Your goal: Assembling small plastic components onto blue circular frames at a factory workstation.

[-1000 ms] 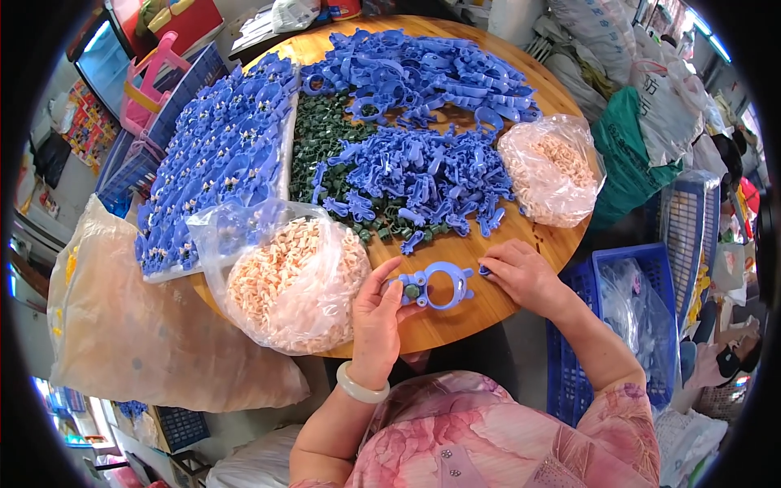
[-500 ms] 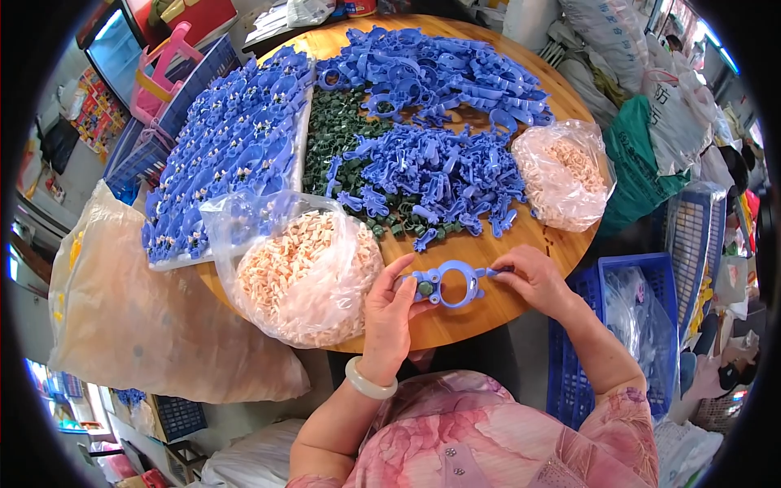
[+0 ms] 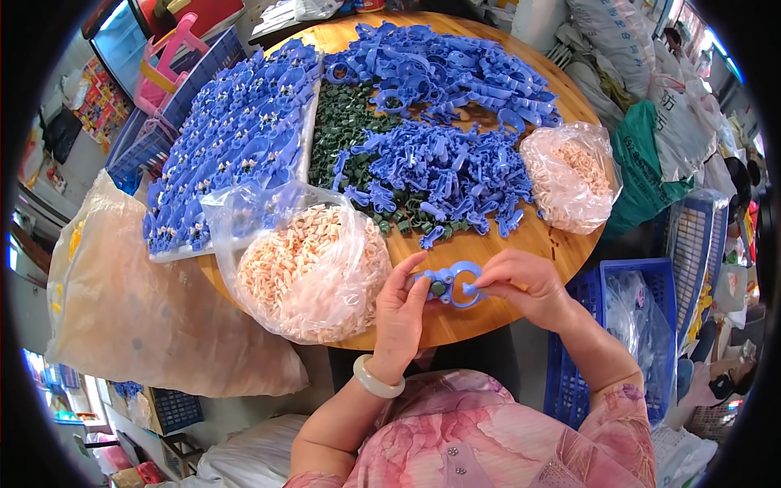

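Note:
Over the table's near edge, my left hand (image 3: 397, 309) pinches one end of a blue ring-shaped plastic part (image 3: 457, 304). A dark green piece (image 3: 439, 288) sits in that end, close to my fingertips. My right hand (image 3: 527, 286) is closed on a small blue plastic piece (image 3: 469, 289), whose tip shows over the ring's opening; its other end is hidden by my fingers. Beyond my hands lies a heap of small blue pieces (image 3: 443, 171), with dark green pieces (image 3: 338, 122) spread beside it. A pile of blue ring parts (image 3: 447, 69) fills the far side.
A white-edged board (image 3: 311, 122) covered with blue assemblies lies at left on the round wooden table (image 3: 504, 248). Clear bags of peach-coloured bits stand at near left (image 3: 309, 272) and right (image 3: 569, 175). Blue crates (image 3: 639, 264) stand at right, a large sack (image 3: 154, 301) at left.
My right hand has moved left, bringing the small blue piece from the ring's right edge to over its opening. My left hand and the ring part have shifted slightly right.

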The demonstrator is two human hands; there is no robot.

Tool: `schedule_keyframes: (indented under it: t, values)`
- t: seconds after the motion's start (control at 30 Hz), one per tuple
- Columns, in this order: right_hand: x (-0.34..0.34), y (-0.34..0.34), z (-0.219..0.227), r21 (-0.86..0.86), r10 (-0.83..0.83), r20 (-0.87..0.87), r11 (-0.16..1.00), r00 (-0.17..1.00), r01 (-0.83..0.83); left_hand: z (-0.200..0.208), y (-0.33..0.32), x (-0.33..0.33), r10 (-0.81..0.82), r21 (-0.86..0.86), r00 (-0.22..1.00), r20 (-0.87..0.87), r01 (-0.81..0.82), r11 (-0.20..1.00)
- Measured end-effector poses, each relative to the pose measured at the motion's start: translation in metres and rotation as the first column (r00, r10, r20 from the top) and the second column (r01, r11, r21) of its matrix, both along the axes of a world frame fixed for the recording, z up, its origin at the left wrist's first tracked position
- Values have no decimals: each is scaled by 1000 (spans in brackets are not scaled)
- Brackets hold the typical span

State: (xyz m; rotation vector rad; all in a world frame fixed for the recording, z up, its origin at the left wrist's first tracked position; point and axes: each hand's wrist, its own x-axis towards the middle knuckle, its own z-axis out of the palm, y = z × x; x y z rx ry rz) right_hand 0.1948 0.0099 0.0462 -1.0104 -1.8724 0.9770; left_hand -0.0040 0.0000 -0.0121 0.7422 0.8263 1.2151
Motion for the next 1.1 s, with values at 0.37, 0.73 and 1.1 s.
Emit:
schedule_keyframes:
  t: [0.37, 0.73, 1.1]
  values:
    - [-11, 14, -10, 274, -1, 260, 959, 966, -73, 3, -1, 0, -1, 17, 1000, -21, 2, 1000]
    - [-18, 12, -10, 22, -41, 175, 999, 984, 38, -1, 1, 0, -8, 33, 996, -89, 11, 999]
    - [-15, 16, -14, 325, -73, 358, 944, 931, -51, 4, 2, 0, -53, 18, 995, -85, 54, 998]
